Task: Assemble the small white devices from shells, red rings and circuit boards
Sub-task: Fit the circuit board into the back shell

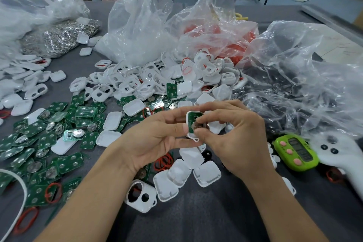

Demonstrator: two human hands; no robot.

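A grey table [196, 222] seen from above, crowded with small parts. At far left, a clear bag of shiny metal clips [59, 39], and below it a heap of white lids [21, 76]. Nearer, a wide scatter of green circuit boards [49, 143], with a loose red ring [53, 192] lying on them. Near the middle front lies a two-holed shell [140, 196]. Above it, the left hand [155, 141] is curled round a white shell [187, 119], gripping it by the edges and holding it up off the table at the centre of the view. A held circuit board [191, 121] with a round silver cell sits in that shell. Just to the right, the right hand [235, 139] pinches this board between fingertips and thumb, apparently seating it. Whether a red ring is already inside cannot be told. Behind the hands rises a pile of open shells [157, 82], then a clear bag [137, 25] and a bag of red rings [216, 31]. At right are a green timer [296, 152], a white controller [337, 155] and a large crumpled bag [304, 74]. The likely risks: the board could go in tilted if pressed on one corner, the cell could be pushed loose, or the small shell could slip from the pinch and be lost among the look-alike parts below.
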